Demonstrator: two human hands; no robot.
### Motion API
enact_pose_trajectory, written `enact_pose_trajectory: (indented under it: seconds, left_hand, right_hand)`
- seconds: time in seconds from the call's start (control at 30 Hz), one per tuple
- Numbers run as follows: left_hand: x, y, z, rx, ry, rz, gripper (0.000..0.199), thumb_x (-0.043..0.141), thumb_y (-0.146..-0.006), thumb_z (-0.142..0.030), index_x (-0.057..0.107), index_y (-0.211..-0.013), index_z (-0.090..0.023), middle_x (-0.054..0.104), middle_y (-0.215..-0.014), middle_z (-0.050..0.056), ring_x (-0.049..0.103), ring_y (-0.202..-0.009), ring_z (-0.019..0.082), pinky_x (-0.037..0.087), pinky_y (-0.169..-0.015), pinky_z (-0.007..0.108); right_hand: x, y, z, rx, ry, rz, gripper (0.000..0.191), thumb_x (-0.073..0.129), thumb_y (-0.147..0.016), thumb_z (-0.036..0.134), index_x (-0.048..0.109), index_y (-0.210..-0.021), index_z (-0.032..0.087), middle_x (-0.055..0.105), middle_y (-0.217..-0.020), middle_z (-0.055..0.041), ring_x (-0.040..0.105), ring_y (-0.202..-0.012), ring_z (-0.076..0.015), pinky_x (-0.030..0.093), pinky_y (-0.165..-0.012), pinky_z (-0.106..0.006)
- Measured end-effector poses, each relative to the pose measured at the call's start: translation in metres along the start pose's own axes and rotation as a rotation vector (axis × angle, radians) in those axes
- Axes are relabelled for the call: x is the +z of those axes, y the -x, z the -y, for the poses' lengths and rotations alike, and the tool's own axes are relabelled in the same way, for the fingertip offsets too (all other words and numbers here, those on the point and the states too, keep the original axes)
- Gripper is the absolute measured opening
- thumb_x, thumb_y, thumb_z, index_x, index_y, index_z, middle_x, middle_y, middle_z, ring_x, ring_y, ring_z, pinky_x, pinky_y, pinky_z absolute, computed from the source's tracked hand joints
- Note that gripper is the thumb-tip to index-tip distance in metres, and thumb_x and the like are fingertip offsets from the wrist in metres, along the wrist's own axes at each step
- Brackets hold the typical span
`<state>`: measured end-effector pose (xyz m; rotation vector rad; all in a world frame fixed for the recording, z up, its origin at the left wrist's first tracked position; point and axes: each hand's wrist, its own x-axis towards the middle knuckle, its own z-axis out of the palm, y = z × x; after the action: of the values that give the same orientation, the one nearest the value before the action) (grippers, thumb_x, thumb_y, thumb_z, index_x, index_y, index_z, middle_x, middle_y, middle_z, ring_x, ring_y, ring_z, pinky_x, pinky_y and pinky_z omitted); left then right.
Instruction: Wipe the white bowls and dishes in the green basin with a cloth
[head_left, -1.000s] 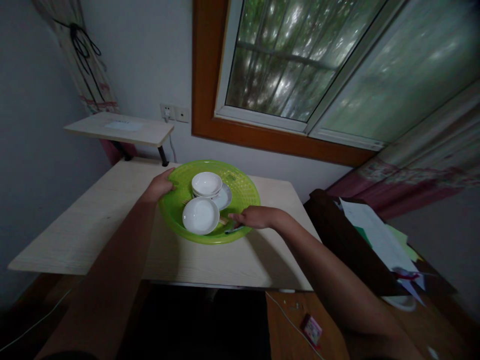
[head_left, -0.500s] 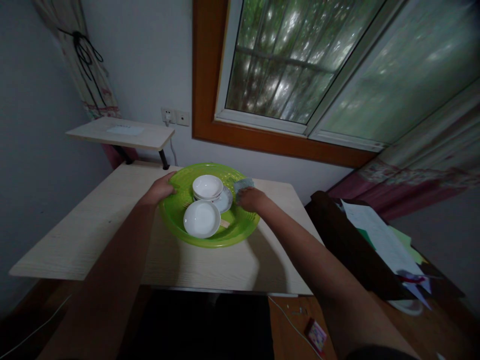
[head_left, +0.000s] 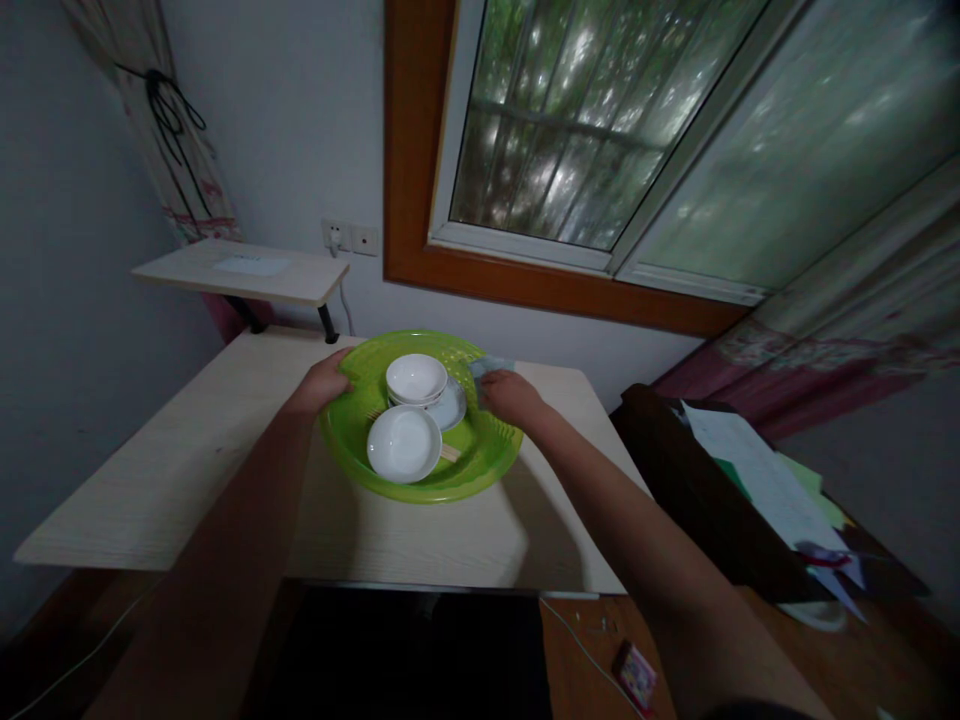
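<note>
A round green plastic basin (head_left: 427,492) is on the pale wooden table, with dishes inside it. A stack of white bowls (head_left: 416,378) stands at the middle, and a plate (head_left: 450,404) lies partly hidden beside it. Nearer me, a white bowl (head_left: 404,444) leans tilted, next to light wooden sticks (head_left: 449,453), perhaps chopsticks. My left hand (head_left: 328,381) is closed around the basin's left rim. At the right rim, my right hand (head_left: 512,398) is closed on a grey-blue cloth (head_left: 493,366); whether these fingers also grip the rim is hidden.
The table (head_left: 195,420) stands below a window. A small raised shelf (head_left: 247,268) with a paper sheet is at its back left. On the right is a dark box-like piece (head_left: 675,490) with papers (head_left: 757,470). A cable and a small pink box (head_left: 634,676) lie on the floor.
My right hand has moved slightly right with the cloth, which now spreads over the basin's right rim. My left hand keeps its place on the rim.
</note>
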<state>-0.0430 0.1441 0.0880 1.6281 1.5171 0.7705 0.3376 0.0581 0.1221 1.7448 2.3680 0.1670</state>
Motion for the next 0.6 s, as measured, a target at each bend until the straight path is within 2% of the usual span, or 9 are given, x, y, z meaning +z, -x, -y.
enact_pose_trajectory:
  seconds: [0.1,0.23,0.3,0.37,0.47,0.53,0.6]
  left_hand:
    - [0.000,-0.002,0.001,-0.006,-0.023,-0.002,0.090,0.073,-0.072,-0.004,0.071,-0.159,-0.029,0.086,-0.131,0.006,0.082,-0.112,0.029,0.064,-0.087,0.030]
    - [0.001,-0.002,0.001,-0.015,-0.029,0.002,0.092,0.071,-0.074,-0.003,0.068,-0.163,-0.028,0.084,-0.134,0.008,0.081,-0.113,0.030,0.064,-0.088,0.032]
    - [0.001,0.000,-0.001,-0.005,-0.020,0.014,0.092,0.070,-0.074,-0.001,0.068,-0.162,-0.028,0.085,-0.133,0.008,0.081,-0.113,0.029,0.064,-0.089,0.032]
    - [0.000,0.002,-0.004,0.004,-0.025,0.014,0.090,0.071,-0.074,0.000,0.070,-0.160,-0.028,0.085,-0.133,0.007,0.081,-0.114,0.029,0.064,-0.090,0.032]
    - [-0.001,0.004,-0.007,0.014,-0.053,0.002,0.088,0.074,-0.073,0.000,0.073,-0.157,-0.028,0.085,-0.134,0.007,0.080,-0.114,0.029,0.063,-0.091,0.032]
    - [-0.002,0.004,-0.007,0.026,-0.041,0.013,0.088,0.074,-0.072,-0.001,0.073,-0.157,-0.027,0.085,-0.135,0.007,0.081,-0.113,0.028,0.063,-0.090,0.030]
    - [-0.002,0.003,-0.004,0.041,-0.018,0.037,0.090,0.073,-0.071,-0.002,0.072,-0.158,-0.026,0.085,-0.135,0.006,0.081,-0.111,0.027,0.064,-0.088,0.029]
  right_hand:
    - [-0.005,0.022,-0.002,-0.010,0.012,0.019,0.031,0.060,-0.108,0.022,0.089,-0.114,0.013,0.085,-0.126,-0.0191,0.076,-0.126,-0.0321,0.053,-0.115,-0.037]
    - [-0.008,0.048,0.001,0.056,-0.086,-0.014,0.024,0.063,-0.104,0.019,0.086,-0.111,0.019,0.085,-0.119,-0.0131,0.073,-0.118,-0.0297,0.053,-0.106,-0.036]
    - [-0.006,0.056,0.002,0.132,-0.133,-0.052,0.019,0.067,-0.101,0.018,0.084,-0.110,0.019,0.082,-0.120,-0.0139,0.071,-0.119,-0.0305,0.052,-0.107,-0.037]
    - [-0.002,0.059,0.002,0.241,-0.169,-0.110,0.021,0.074,-0.097,0.020,0.082,-0.116,0.017,0.077,-0.130,-0.0173,0.068,-0.125,-0.0334,0.051,-0.111,-0.039]
    - [0.007,0.054,-0.001,0.411,-0.242,-0.176,0.051,0.080,-0.094,0.023,0.071,-0.143,0.011,0.067,-0.150,-0.0241,0.065,-0.135,-0.0371,0.052,-0.115,-0.040]
    - [0.012,0.046,-0.004,0.484,-0.310,-0.136,0.059,0.078,-0.097,0.024,0.063,-0.152,0.007,0.066,-0.153,-0.0277,0.069,-0.135,-0.0365,0.054,-0.113,-0.039]
    - [0.016,0.034,-0.008,0.522,-0.372,-0.038,0.052,0.072,-0.102,0.025,0.064,-0.149,0.004,0.074,-0.144,-0.0296,0.076,-0.128,-0.0356,0.058,-0.103,-0.036]
